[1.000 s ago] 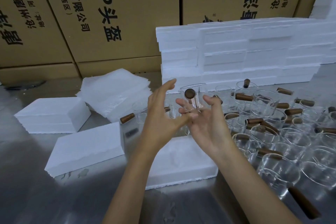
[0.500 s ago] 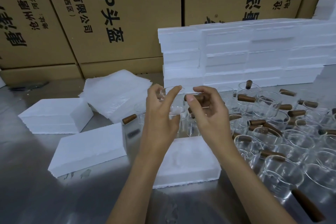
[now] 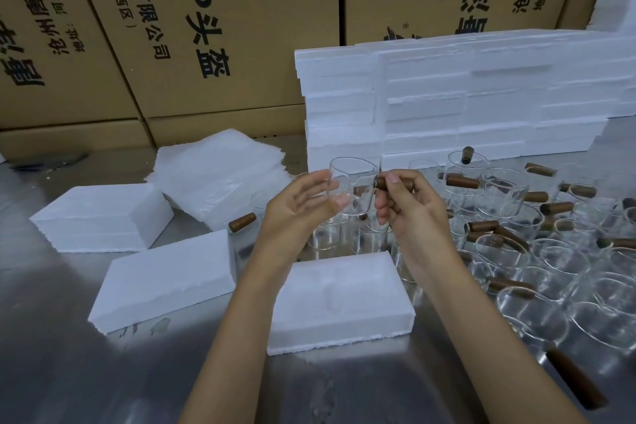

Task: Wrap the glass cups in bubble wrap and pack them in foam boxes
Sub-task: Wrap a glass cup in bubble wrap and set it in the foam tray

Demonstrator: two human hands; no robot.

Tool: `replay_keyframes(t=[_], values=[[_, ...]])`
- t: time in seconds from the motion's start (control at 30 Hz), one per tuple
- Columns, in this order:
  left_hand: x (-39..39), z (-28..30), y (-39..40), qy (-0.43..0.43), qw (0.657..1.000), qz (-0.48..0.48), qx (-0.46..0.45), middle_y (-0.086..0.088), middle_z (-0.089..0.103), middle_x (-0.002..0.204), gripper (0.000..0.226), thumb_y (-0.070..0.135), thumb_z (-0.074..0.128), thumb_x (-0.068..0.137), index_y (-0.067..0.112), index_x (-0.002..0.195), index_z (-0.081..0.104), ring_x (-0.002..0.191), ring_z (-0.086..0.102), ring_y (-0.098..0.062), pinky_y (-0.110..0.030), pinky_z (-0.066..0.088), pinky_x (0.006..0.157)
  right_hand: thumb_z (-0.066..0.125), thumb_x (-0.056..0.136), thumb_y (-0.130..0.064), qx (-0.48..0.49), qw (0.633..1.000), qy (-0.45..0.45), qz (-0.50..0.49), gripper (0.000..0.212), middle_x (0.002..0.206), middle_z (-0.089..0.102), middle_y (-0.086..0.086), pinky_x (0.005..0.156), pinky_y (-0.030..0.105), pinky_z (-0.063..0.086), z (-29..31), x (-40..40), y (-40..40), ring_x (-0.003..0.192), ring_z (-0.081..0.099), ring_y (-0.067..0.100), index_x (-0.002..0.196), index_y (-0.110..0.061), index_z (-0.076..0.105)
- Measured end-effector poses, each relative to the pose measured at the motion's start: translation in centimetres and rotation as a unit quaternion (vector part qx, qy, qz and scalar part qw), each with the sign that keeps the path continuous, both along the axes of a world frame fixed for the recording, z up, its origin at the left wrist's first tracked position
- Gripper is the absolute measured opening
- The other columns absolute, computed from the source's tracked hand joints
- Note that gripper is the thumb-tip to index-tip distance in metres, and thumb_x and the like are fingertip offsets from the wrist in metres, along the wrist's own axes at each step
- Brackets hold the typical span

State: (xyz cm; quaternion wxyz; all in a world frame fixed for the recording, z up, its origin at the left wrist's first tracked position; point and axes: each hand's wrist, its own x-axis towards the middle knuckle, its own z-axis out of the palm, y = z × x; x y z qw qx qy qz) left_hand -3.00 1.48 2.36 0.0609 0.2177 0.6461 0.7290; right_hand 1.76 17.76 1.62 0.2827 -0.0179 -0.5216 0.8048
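A clear glass cup (image 3: 354, 182) with a brown wooden handle is held upright in the air above the table. My right hand (image 3: 409, 210) pinches its handle at the cup's right side. My left hand (image 3: 299, 206) touches the cup's left wall with relaxed, nearly straight fingers. Directly below lies an open foam box (image 3: 340, 303) with a moulded recess. A pile of bubble wrap sheets (image 3: 220, 172) lies at the back left.
Several more glass cups (image 3: 537, 251) with brown handles crowd the table's right side. Foam pieces (image 3: 165, 279) (image 3: 99, 213) lie at the left. A stack of foam boxes (image 3: 464, 103) stands behind, with cardboard cartons (image 3: 206, 27) along the back.
The cup has turned upright, its handle now pointing right into my right hand. My left hand has loosened from a pinch to a light touch on the glass.
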Motion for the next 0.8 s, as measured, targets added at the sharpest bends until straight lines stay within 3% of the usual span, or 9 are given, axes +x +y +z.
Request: replay_keyframes(t=[0.27, 0.4, 0.53, 0.7, 0.8], values=[[-0.52, -0.17, -0.65, 0.046, 0.998, -0.017, -0.031, 0.015, 0.065, 0.131, 0.055, 0.009, 0.082, 0.079, 0.029, 0.127, 0.064, 0.120, 0.061, -0.006, -0.025, 0.052, 0.096, 0.053, 0.097, -0.003, 0.043, 0.998, 0.020, 0.031, 0.011, 0.071, 0.063, 0.003, 0.057, 0.025, 0.047, -0.12, -0.02, 0.22, 0.066, 0.056, 0.017, 0.098, -0.008, 0.063], [-0.44, -0.38, -0.42, 0.161, 0.982, 0.044, -0.085, 0.020, 0.062, 0.133, 0.062, 0.000, 0.080, 0.079, 0.028, 0.130, 0.058, 0.124, 0.053, 0.007, -0.006, 0.044, 0.088, 0.053, 0.097, -0.001, 0.068, 0.996, 0.029, 0.054, 0.014, 0.075, 0.065, 0.003, 0.063, 0.025, 0.049, -0.41, -0.14, 0.43, 0.074, 0.059, 0.019, 0.103, -0.009, 0.063], [-0.62, -0.79, -0.32, 0.214, 0.968, 0.073, -0.105, 0.019, 0.058, 0.137, 0.066, -0.005, 0.076, 0.080, 0.030, 0.132, 0.055, 0.130, 0.047, 0.009, -0.004, 0.040, 0.090, 0.052, 0.097, 0.001, 0.075, 0.994, 0.039, 0.069, 0.016, 0.079, 0.066, 0.002, 0.066, 0.025, 0.050, -0.63, -0.27, 0.49, 0.076, 0.060, 0.017, 0.104, -0.009, 0.063], [-0.77, -0.64, -0.47, 0.201, 0.970, 0.067, -0.117, 0.023, 0.061, 0.131, 0.060, 0.008, 0.080, 0.082, 0.033, 0.131, 0.058, 0.126, 0.050, 0.009, -0.003, 0.038, 0.091, 0.053, 0.097, -0.003, 0.067, 0.995, 0.027, 0.065, 0.014, 0.077, 0.066, 0.003, 0.065, 0.026, 0.050, -0.61, -0.21, 0.52, 0.075, 0.059, 0.018, 0.104, -0.010, 0.064], [-0.69, -0.24, -0.60, 0.145, 0.983, 0.054, -0.096, 0.019, 0.068, 0.119, 0.049, 0.030, 0.080, 0.080, 0.032, 0.126, 0.063, 0.117, 0.059, 0.002, -0.016, 0.046, 0.098, 0.058, 0.094, -0.016, 0.041, 0.997, 0.020, 0.058, 0.016, 0.073, 0.063, 0.007, 0.059, 0.025, 0.048, -0.32, -0.17, 0.57, 0.067, 0.057, 0.017, 0.104, -0.005, 0.064]])
